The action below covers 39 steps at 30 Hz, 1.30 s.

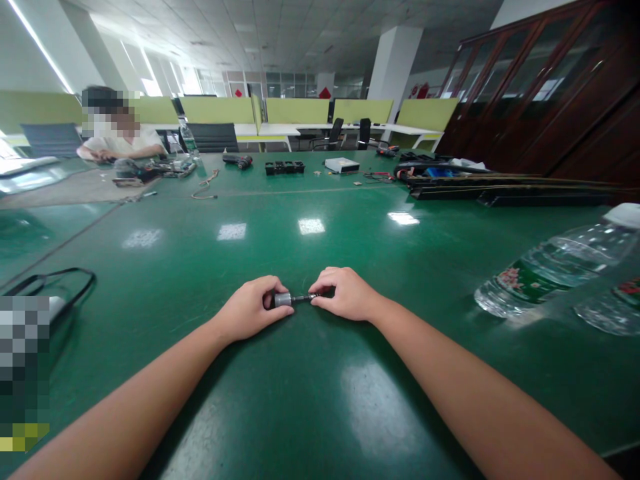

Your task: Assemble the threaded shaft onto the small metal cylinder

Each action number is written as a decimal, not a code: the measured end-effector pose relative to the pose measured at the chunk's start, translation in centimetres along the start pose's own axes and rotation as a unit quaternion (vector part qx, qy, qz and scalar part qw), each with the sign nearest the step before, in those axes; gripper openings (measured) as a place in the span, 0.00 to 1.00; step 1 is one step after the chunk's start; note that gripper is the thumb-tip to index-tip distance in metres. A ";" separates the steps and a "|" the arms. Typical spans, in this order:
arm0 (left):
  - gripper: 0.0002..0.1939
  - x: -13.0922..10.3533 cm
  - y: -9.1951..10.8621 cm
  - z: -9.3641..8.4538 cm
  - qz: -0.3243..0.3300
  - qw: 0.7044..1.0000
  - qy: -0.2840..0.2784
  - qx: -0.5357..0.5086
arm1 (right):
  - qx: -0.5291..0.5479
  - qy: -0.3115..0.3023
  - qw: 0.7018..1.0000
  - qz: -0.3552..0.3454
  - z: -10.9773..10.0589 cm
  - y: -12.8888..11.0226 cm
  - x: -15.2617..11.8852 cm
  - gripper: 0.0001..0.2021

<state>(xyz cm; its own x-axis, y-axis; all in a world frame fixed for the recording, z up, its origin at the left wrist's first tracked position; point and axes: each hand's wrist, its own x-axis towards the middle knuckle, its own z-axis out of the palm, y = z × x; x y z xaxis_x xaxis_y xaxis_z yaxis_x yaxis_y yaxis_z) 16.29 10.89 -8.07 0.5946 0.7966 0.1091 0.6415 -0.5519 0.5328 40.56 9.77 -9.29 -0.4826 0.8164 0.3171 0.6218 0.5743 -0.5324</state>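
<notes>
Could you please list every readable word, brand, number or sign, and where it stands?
No text is readable.
Green floral labels on two clear plastic bottles: too blurred.
Red diamond-shaped background signs: too small.
Silver-grey cylindrical part in the left hand: no legible marking.

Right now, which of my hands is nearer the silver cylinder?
Left. Your left hand holds the silver cylinder; your right hand is apart from it, to its right, holding the thin dark shaft.

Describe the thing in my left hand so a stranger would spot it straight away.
On the green table, look to the middle, at the left hand. It holds a short grey cylinder, plainly thicker than the dark rod between it and the right hand.
</notes>
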 end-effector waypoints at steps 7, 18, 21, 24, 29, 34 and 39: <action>0.14 0.1 -0.2 0.1 0.013 1.000 0.004 -0.005 | 0.073 0.010 0.997 0.010 1.4 -1.2 0.0 0.22; 0.14 0.3 -0.3 -0.1 0.002 1.000 -0.001 -0.006 | 0.066 0.011 0.998 0.007 1.5 -0.9 0.9 0.14; 0.14 0.3 -0.3 -0.1 0.001 1.000 -0.001 -0.006 | 0.063 0.010 0.998 0.008 1.5 -1.0 1.0 0.12; 0.14 0.3 -0.3 -0.1 0.002 1.000 0.000 -0.006 | 0.063 0.006 0.998 0.003 1.6 -0.9 1.2 0.12; 0.14 0.4 -0.3 -0.2 0.002 1.000 -0.006 -0.004 | 0.064 -0.004 0.998 0.003 1.6 -0.9 1.4 0.11; 0.14 0.7 -0.4 -0.2 0.001 1.000 -0.007 -0.003 | 0.065 -0.011 0.998 -0.001 1.5 -0.9 1.4 0.10; 0.14 0.7 -0.5 -0.1 0.001 1.000 -0.006 -0.001 | 0.065 -0.012 0.998 -0.005 1.7 -1.0 1.5 0.10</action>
<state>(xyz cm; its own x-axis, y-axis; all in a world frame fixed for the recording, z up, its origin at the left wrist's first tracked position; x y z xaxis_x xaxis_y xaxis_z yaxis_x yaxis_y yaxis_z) 16.30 11.73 -8.15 0.6024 0.7920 0.0998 0.6390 -0.5534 0.5343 38.19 10.30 -9.65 -0.5045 0.8078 0.3048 0.5318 0.5688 -0.6274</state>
